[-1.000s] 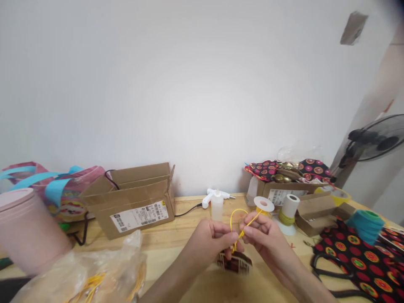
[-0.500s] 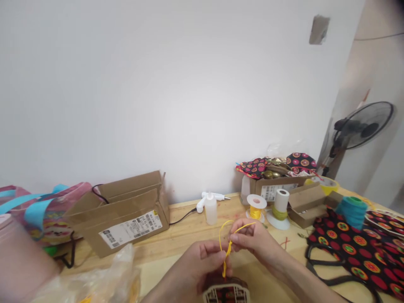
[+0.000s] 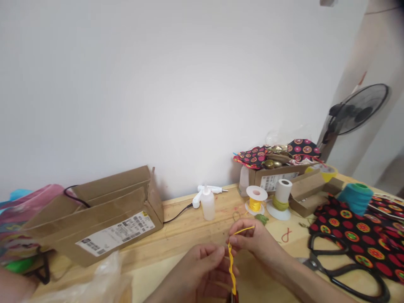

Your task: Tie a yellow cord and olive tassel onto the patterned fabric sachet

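A yellow knotted cord [image 3: 232, 269] runs upright between my hands. My right hand [image 3: 251, 240] pinches its upper end between thumb and index finger, and a loose tail sticks out to the right. My left hand [image 3: 202, 267] is just left of the cord, thumb and index finger pressed together; whatever they hold is too small to make out. Its other fingers are curled behind the cord. At the bottom edge, the cord's lower end meets a dark red piece [image 3: 232, 297], mostly cut off by the frame.
Black-handled scissors [image 3: 331, 252] lie right of my right forearm, beside patterned fabric [image 3: 350, 235] and a teal thread cone [image 3: 356, 198]. Behind my hands stand a squeeze bottle [image 3: 208, 205], a yellow cord spool [image 3: 255, 204] and a green cord spool [image 3: 280, 202]. A cardboard box [image 3: 116, 206] is left.
The cord's large loop has been drawn in, leaving a straighter knotted length. My left fingers have shifted off its knotted part. The view has turned, and the patterned piece below has dropped almost out of frame.
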The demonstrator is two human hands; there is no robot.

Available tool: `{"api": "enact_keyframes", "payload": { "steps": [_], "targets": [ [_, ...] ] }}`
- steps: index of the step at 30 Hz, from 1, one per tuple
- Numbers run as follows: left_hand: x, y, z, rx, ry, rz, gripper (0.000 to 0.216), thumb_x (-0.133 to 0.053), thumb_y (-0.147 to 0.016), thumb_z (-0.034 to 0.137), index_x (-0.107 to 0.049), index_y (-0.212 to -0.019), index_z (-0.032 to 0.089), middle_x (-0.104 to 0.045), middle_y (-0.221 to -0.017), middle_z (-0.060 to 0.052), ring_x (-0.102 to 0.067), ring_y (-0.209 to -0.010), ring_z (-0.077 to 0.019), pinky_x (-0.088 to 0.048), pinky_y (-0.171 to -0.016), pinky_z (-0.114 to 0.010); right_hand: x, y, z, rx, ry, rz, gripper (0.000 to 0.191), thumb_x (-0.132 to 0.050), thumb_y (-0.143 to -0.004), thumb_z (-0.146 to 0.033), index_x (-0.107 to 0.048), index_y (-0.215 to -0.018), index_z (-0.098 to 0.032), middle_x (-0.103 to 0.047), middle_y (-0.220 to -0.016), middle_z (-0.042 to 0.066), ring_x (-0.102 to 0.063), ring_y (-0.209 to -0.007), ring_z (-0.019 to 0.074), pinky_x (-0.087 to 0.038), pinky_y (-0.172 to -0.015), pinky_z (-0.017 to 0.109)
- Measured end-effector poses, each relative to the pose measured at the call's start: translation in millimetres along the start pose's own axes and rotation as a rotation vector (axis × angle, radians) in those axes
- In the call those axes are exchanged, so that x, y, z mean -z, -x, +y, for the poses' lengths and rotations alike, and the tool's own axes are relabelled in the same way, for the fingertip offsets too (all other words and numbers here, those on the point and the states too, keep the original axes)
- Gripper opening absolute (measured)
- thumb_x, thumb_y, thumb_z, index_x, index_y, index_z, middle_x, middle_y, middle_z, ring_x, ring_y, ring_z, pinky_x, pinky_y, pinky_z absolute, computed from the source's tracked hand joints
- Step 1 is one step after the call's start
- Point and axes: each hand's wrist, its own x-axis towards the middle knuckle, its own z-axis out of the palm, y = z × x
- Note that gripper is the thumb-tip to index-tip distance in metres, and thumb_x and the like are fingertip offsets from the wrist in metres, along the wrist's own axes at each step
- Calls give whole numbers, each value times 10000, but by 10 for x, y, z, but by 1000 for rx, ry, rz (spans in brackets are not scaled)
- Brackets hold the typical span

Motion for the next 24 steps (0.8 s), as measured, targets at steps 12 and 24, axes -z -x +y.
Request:
{"api": "enact_keyframes", "payload": {
  "steps": [12, 24],
  "targets": [
    [36, -236, -96, -149, -253, 137, 261, -628, -653, 361, -631, -596, 106, -451, -481, 32, -372, -453, -64, -233, -452, -198, 57, -38, -2, 49, 54, 67, 147, -738, -568, -211, -637, -655, -148, -646, -630, 3, -541, -525, 84, -420, -526, 199],
    [-10, -351, -265, -185, -302, 308, 393, -651, -538, 483, -663, -640, 103, -463, -459, 30, -358, -433, -74, -245, -446, -209, 279, -104, -193, 134, 35, 246, 266, -582, -728, -397, -635, -862, -173, -654, -869, 70, -568, -735, 144, -441, -624, 245]
  ]
}}
